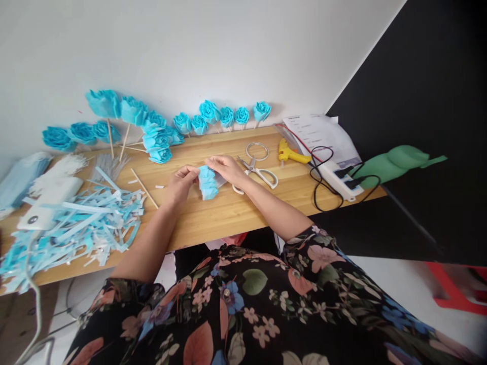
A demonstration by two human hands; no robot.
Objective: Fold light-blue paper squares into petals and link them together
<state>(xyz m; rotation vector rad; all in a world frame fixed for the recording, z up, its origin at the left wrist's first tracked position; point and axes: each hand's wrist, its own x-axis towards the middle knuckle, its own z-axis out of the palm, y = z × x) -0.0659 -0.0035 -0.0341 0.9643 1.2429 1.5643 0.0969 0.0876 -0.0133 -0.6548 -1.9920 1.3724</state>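
A light-blue pleated strip of thin material hangs between my two hands, just above the wooden table. My left hand pinches its upper left edge between thumb and fingertips. The top right corner is in the closed fingers of my right hand. A pale, see-through sheet shows partly beneath that hand. Beyond my right wrist lie white-handled scissors, spread open. A thin wooden stick rests to the left of my left hand, with small white scraps near it.
Blue handmade flowers on sticks line the wall. Cut blue strips heap at the left around a white device with a cable. On the right are a wire ring, a yellow glue gun, papers and a power strip.
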